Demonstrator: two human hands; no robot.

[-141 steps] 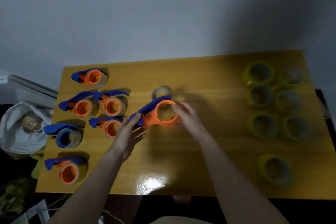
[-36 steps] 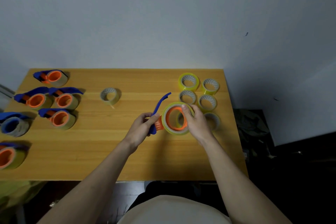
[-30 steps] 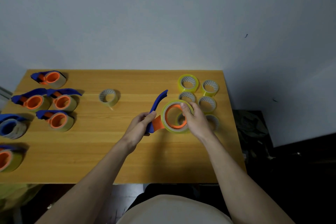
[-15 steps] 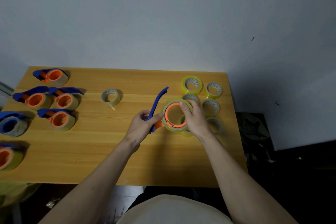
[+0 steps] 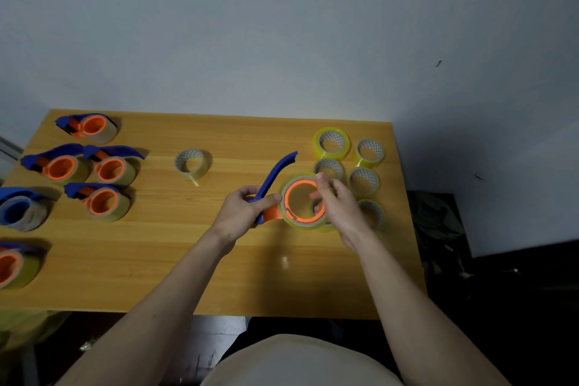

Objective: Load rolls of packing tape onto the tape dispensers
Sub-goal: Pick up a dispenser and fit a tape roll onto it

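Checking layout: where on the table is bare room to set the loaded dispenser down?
Bare wood lies between the lone roll and the left hand, and along the table near edge. Crowded: loaded dispensers far left, spare rolls far right.

There is one view only, from the person's head, wide-angle, looking forward and down. The table [image 5: 125, 254] fills the middle and lower left of the frame, close by; the wall [image 5: 282, 25] takes the upper half.
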